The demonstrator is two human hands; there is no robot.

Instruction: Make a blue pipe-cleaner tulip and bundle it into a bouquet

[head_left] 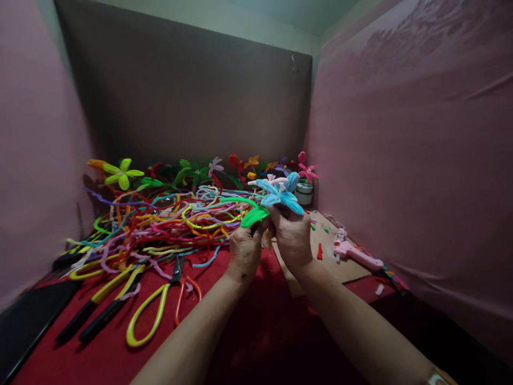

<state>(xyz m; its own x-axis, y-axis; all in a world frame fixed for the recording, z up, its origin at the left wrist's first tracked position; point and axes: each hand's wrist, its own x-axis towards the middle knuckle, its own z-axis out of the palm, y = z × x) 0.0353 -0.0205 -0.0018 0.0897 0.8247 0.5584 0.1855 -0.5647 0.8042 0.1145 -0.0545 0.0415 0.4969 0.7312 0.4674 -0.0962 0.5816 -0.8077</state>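
Pinching the blue flower (276,193) just under its petals, right hand (294,240)'s nearer it; left hand (245,251) grips by the green leaf (255,216), which points left. Stem's hidden, can't tell its axis. Fuzzy wire pile (168,222) crowds behind-left, scissors (177,271) left, glue gun (360,255) right.

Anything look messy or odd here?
The multicoloured fuzzy craft stems look messy: they lie in a tangled heap, one pink strand across a tool with yellow-and-black handles. A small red scrap lies loose on the brown cardboard sheet.
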